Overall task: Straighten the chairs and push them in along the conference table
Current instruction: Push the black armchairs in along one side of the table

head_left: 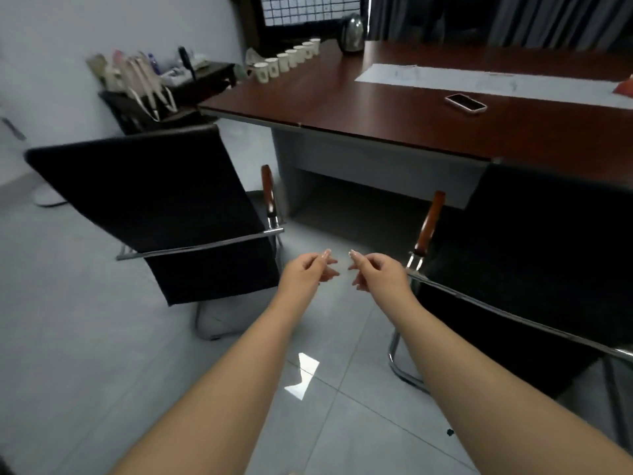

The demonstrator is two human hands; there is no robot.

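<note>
Your left hand [308, 270] and right hand [375, 272] hung side by side over the grey tiled floor [102, 354], fingers loosely curled, grasping nothing, fingertips close but apart. Neither touched a chair.

The black high-backed chair with a chrome frame and brown wooden armrest [154, 204] stood to your left, its back turned askew to the long reddish-brown wooden conference table [342, 108], its seat outside the table's near edge. A second black chair of the same make [534, 269] stood to your right, angled, its front reaching under the table edge; its chrome rail ran just beside your right wrist.

Open room: a lane of bare tile ran between the two chairs from your feet to the grey panel under the table. More floor lay open left of the first chair toward the white wall.

On the table: a row of white paper cups [286, 61] along the far left edge, a metal kettle [351, 32] behind them, a long white paper sheet [445, 78], a smartphone in a pale case [466, 102] near it. A dark side stand loaded with bags and bottles [154, 84] stood near the table's left end.

The cups carried a greenish print, too blurred to read. No other writing was legible.
</note>
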